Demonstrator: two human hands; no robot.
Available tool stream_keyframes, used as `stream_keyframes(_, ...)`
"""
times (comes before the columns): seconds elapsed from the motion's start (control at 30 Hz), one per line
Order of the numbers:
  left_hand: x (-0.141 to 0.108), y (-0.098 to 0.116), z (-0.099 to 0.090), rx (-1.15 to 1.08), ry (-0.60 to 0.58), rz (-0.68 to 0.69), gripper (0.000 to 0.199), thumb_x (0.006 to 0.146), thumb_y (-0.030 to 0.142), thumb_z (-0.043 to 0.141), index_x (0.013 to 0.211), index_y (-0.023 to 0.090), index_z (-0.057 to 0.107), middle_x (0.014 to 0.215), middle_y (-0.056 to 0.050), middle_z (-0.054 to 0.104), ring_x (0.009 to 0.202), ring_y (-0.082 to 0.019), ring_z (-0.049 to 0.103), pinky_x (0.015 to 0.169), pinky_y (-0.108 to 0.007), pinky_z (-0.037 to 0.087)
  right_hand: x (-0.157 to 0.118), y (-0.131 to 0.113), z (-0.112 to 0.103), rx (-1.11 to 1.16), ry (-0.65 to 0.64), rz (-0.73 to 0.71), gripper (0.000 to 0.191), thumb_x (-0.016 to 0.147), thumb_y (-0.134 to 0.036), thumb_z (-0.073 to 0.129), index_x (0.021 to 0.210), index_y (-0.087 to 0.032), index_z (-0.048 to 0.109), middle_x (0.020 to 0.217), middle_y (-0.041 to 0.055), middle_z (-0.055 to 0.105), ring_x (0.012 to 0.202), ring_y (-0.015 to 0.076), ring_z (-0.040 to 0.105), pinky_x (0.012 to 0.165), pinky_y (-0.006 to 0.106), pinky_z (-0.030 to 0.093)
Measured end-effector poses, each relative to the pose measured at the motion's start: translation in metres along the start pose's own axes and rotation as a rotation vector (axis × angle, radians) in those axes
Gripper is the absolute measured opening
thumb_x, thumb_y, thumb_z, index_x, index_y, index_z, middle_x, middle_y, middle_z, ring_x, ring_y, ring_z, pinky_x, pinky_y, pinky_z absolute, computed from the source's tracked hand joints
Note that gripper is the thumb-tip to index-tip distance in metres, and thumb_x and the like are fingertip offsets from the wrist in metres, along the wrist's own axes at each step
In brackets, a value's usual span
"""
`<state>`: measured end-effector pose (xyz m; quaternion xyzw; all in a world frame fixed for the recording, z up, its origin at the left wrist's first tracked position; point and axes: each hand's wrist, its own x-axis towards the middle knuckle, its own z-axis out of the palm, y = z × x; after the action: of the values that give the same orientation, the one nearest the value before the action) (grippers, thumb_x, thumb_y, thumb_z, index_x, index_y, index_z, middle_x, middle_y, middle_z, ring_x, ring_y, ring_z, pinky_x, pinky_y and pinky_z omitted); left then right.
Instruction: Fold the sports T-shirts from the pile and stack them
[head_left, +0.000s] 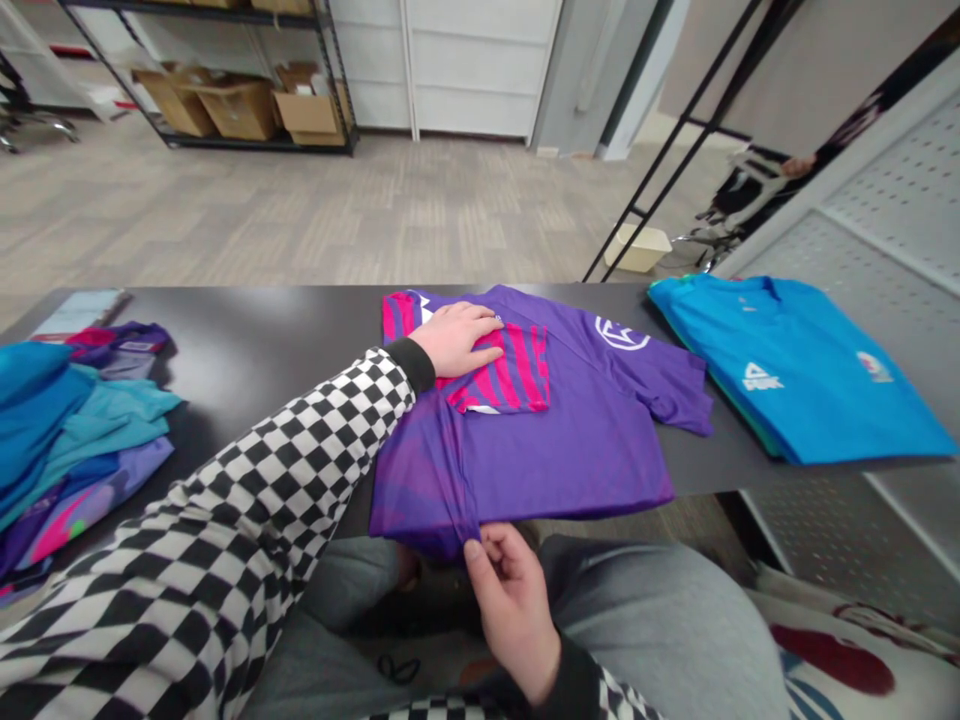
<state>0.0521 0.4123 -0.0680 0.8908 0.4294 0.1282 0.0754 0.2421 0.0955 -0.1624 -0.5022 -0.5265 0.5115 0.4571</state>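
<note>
A purple jersey (570,450) lies partly folded on the dark table in front of me. Its pink-striped sleeve (517,370) is turned inward over the body, and the other sleeve, with a white round logo, spreads to the right. My left hand (459,340) rests flat on the striped part, fingers stretched out. At the table's near edge, my right hand (511,590) pinches the jersey's hem between thumb and fingers. Creases run up from that pinch toward the left hand.
Folded shirts, a blue shirt (810,370) on top, lie at the table's right. A loose heap of clothes (67,430) covers the left end of the table (262,350). A metal rack (255,145) with cardboard boxes stands beyond. Another person's hand (799,167) shows at upper right.
</note>
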Motion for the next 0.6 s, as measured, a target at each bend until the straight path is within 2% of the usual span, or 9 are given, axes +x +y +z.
stream_keyframes(0.17,0.002,0.0,0.004,0.011,0.005,-0.016,0.065,0.113,0.058,0.053,0.162,0.019,0.067,0.169,-0.015,0.063,0.155,-0.036,0.055,0.132,-0.056,0.041,-0.001,0.013,-0.001,-0.052,-0.027,-0.023,0.034,0.115,-0.049,0.064,0.092,-0.023,0.063,0.077,-0.0033,0.055,0.07,0.0145,0.052,0.066,0.026,0.046)
stream_keyframes(0.27,0.002,0.004,0.0,0.03,0.018,-0.024,0.061,0.112,0.056,0.055,0.16,0.02,0.069,0.167,-0.014,0.065,0.153,-0.035,0.058,0.132,-0.055,0.042,0.001,0.017,0.0,-0.115,-0.052,-0.044,0.03,0.114,-0.047,0.065,0.096,-0.023,0.066,0.08,-0.0025,0.061,0.072,0.0155,0.056,0.071,0.028,0.048)
stream_keyframes(0.43,0.0,0.031,-0.014,0.076,0.156,-0.067,0.049,0.114,0.041,0.053,0.154,0.022,0.074,0.161,-0.013,0.07,0.152,-0.034,0.062,0.137,-0.058,0.036,0.006,0.014,0.002,-0.279,-0.131,-0.081,0.032,0.109,-0.048,0.07,0.092,-0.022,0.074,0.074,-0.0021,0.064,0.069,0.0165,0.058,0.067,0.029,0.046)
stream_keyframes(0.5,-0.002,0.045,-0.013,0.053,0.098,-0.06,0.053,0.115,0.044,0.051,0.16,0.023,0.07,0.169,-0.012,0.065,0.158,-0.033,0.058,0.138,-0.058,0.034,0.006,0.012,0.002,-0.327,-0.126,-0.101,0.034,0.109,-0.048,0.07,0.089,-0.021,0.075,0.073,-0.0015,0.064,0.068,0.0167,0.058,0.067,0.029,0.046)
stream_keyframes(0.6,-0.005,0.058,-0.005,0.05,-0.098,-0.032,0.068,0.115,0.06,0.049,0.172,0.022,0.057,0.185,-0.015,0.045,0.172,-0.04,0.039,0.141,-0.064,0.028,0.005,0.011,0.003,-0.349,-0.118,-0.104,0.035,0.11,-0.048,0.069,0.09,-0.021,0.077,0.076,0.0005,0.068,0.07,0.0178,0.061,0.07,0.029,0.05)
